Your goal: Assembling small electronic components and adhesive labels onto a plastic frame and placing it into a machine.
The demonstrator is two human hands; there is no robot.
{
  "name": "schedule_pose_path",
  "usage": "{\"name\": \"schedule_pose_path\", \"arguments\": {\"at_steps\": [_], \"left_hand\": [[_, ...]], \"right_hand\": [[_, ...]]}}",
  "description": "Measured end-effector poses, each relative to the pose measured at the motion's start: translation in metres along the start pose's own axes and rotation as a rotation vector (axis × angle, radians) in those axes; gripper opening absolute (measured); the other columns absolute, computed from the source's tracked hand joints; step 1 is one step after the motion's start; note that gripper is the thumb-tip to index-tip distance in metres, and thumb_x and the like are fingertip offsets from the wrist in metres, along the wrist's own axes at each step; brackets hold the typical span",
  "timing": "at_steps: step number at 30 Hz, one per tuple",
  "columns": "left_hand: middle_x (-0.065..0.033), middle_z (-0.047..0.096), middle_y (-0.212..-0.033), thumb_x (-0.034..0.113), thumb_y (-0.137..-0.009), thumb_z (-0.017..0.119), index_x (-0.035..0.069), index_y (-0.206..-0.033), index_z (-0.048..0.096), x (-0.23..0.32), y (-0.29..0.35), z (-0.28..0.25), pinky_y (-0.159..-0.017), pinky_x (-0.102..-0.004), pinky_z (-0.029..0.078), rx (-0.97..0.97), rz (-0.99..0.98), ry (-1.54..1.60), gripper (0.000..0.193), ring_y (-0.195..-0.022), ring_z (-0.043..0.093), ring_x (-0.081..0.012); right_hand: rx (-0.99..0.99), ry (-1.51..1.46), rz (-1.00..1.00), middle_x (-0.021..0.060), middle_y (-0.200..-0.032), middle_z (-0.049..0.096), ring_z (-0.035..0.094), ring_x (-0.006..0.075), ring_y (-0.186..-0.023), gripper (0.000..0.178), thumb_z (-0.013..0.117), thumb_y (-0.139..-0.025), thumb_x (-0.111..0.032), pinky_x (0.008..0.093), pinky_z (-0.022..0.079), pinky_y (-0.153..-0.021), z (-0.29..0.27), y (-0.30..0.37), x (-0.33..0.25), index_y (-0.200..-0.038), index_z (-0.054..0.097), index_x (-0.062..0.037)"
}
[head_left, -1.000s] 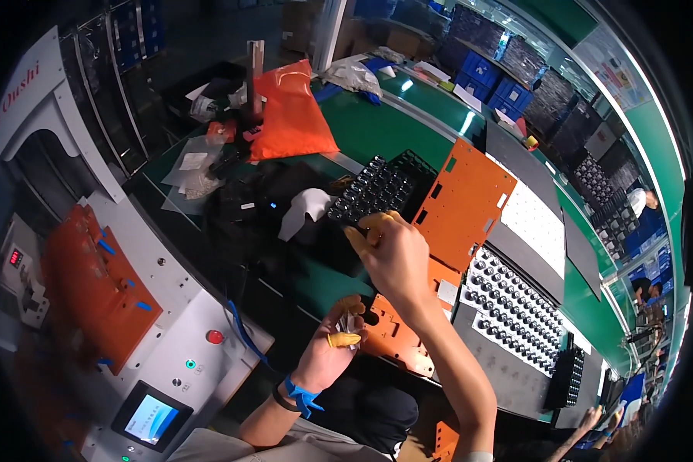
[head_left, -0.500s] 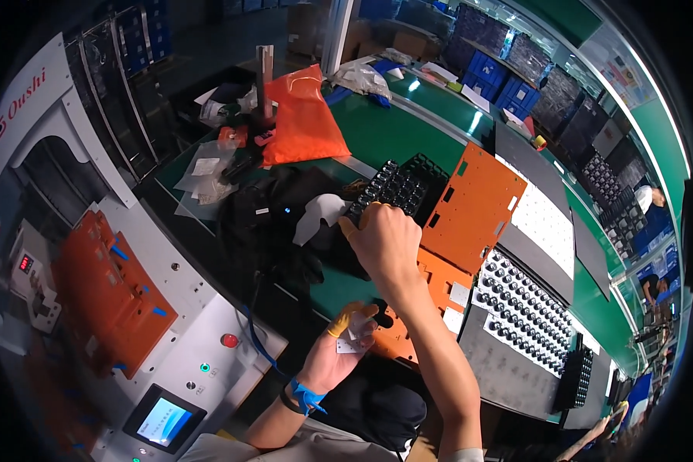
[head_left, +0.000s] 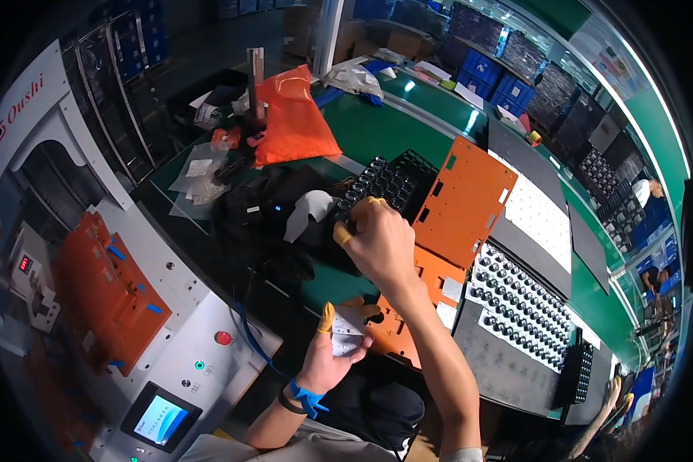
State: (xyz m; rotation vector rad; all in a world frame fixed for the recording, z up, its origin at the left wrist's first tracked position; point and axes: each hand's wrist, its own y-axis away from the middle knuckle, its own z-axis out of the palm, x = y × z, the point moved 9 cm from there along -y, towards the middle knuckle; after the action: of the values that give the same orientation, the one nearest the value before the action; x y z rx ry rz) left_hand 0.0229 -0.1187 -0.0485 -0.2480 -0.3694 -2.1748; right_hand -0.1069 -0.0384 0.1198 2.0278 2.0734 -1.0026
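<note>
The right hand (head_left: 381,242) reaches forward over the green tabletop (head_left: 377,131), its fingers curled together at the near edge of a black tray (head_left: 389,181) of small parts; what it pinches is hidden. The left hand (head_left: 335,350), lower down, is clamped on a small white card (head_left: 346,335), beside an orange plate (head_left: 404,323).

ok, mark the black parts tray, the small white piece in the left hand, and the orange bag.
black parts tray (head_left: 396,181), head view, its gridded top.
small white piece (head_left: 346,333), head view, its face.
left hand (head_left: 331,356), head view, palm.
orange bag (head_left: 294,119), head view, its front.
</note>
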Motion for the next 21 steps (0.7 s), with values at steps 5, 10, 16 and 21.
{"name": "schedule_pose_path", "arguments": {"at_steps": [5,10,16,21], "left_hand": [[-0.0043,0.067,-0.097,0.060,-0.105,0.047,0.012,-0.128,0.058,-0.014,0.000,-0.022,-0.060,-0.0268,0.046,0.105,-0.028,-0.104,0.054,-0.080,0.064,-0.0161],[-0.0036,0.069,-0.099,0.058,-0.103,0.053,0.011,-0.135,0.057,-0.026,-0.006,-0.004,-0.060,-0.0256,0.047,0.007,-0.031,-0.247,0.057,-0.077,0.066,-0.0146],[-0.0041,0.070,-0.109,0.050,-0.100,0.064,0.007,-0.145,0.054,-0.034,-0.010,0.006,-0.065,-0.0262,0.052,-0.052,-0.030,-0.244,0.063,-0.083,0.068,-0.0130],[-0.0074,0.069,-0.122,0.046,-0.099,0.066,-0.001,-0.145,0.052,-0.041,-0.010,0.016,-0.067,-0.0284,0.055,-0.161,-0.109,-0.250,0.068,-0.088,0.070,-0.0157]], "right_hand": [[-0.168,-0.430,-0.021,0.0054,-0.070,0.060,0.053,0.0095,-0.062,0.027,0.079,-0.081,-0.017,0.0279,0.045,-0.059,-0.007,0.070,0.014,-0.093,0.063,-0.0002],[-0.085,-0.346,-0.190,0.0063,-0.083,0.062,0.059,0.0204,-0.075,0.025,0.079,-0.076,-0.012,0.0323,0.048,-0.068,-0.043,0.122,0.035,-0.094,0.065,-0.0029],[-0.115,-0.375,-0.184,0.0094,-0.098,0.060,0.054,0.0313,-0.096,0.030,0.081,-0.073,-0.012,0.0431,0.039,-0.086,-0.057,0.151,0.060,-0.098,0.067,-0.0050],[-0.111,-0.404,-0.140,0.0105,-0.107,0.062,0.055,0.0337,-0.105,0.030,0.082,-0.073,-0.012,0.0428,0.039,-0.092,-0.062,0.160,0.074,-0.100,0.070,-0.0053]]}}
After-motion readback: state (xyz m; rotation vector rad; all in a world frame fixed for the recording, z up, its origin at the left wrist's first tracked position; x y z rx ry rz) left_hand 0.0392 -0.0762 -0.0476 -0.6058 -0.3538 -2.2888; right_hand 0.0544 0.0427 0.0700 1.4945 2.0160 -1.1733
